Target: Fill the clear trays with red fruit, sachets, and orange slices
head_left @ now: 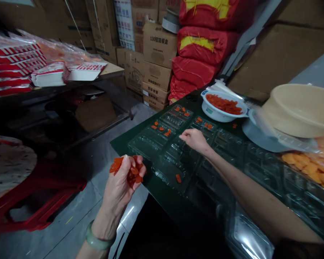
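Observation:
My left hand [122, 180] is closed around a handful of red-orange candy slices [131, 172], held just off the near left corner of the dark green table [124, 145]. My right hand [194, 139] reaches out over clear plastic compartment trays [175, 120], fingers pinched together above a compartment; what they hold is too small to make out. Some far tray compartments hold a few red slices [160, 128]. One loose slice [178, 178] lies in a near tray. A white bowl [221, 114] full of red slices stands at the table's far end.
A large cream basin [302, 108] sits at the right over a bag of yellow-orange pieces [310, 167]. Red sacks [202, 43] and cardboard boxes [158, 45] are stacked behind. A red stool [29, 201] stands at left, and a shelf with red-and-white packets [16, 64] above it.

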Available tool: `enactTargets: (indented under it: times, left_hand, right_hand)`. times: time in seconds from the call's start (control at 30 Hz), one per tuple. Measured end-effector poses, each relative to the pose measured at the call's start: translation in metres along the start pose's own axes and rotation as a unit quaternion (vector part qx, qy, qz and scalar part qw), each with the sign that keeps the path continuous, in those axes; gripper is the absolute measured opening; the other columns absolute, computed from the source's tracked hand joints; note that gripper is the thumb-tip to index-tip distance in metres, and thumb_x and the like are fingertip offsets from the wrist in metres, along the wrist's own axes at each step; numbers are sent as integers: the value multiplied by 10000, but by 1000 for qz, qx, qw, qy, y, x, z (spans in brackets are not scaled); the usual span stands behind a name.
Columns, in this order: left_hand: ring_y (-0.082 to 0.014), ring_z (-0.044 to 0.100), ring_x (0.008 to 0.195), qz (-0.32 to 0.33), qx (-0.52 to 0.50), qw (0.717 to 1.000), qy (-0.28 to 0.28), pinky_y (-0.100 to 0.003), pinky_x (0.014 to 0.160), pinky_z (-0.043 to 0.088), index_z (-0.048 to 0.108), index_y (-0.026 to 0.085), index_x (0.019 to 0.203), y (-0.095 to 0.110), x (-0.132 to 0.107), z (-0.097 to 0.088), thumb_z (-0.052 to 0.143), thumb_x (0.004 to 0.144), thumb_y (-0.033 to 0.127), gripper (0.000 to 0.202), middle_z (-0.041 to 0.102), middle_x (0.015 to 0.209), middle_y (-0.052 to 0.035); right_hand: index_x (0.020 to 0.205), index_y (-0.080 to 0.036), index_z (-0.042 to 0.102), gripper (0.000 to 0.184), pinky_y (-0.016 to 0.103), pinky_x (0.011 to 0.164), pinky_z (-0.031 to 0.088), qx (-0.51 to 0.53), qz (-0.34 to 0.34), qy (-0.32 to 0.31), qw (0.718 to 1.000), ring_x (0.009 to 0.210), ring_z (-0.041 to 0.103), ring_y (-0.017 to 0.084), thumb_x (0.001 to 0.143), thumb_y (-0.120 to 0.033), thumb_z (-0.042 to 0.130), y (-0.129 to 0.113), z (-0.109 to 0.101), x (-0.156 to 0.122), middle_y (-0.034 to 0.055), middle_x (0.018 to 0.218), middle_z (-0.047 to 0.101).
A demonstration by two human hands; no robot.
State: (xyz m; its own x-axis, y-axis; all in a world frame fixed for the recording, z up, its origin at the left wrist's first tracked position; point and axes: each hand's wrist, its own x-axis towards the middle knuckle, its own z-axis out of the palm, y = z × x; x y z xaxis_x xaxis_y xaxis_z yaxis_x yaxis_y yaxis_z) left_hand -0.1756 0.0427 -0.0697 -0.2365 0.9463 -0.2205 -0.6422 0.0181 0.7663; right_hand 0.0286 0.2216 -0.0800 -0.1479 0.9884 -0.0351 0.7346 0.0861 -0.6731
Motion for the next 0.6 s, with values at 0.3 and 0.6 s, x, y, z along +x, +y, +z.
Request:
enactTargets:
  times: [0.3,0.6]
  left_hand:
    - [-73,508,520,5,-2,1000,-27,-112,299,296,433,161,674,-3,-1,4,617,766,443,349,519,781,-8]
    - [-68,501,519,1,-5,1000,-29,-112,300,302,415,160,666,-3,-4,4,611,773,436,354,515,788,-9]
  right_hand:
    - [706,-140,555,197,210,394,290,237,157,-113,952,417,414,96,825,-191,405,-3,-22,6,6,520,485]
    - [689,-126,538,84,166,368,290,329,152,-91,927,434,436,65,703,-53,577,-11,-11,-9,2,549,528]
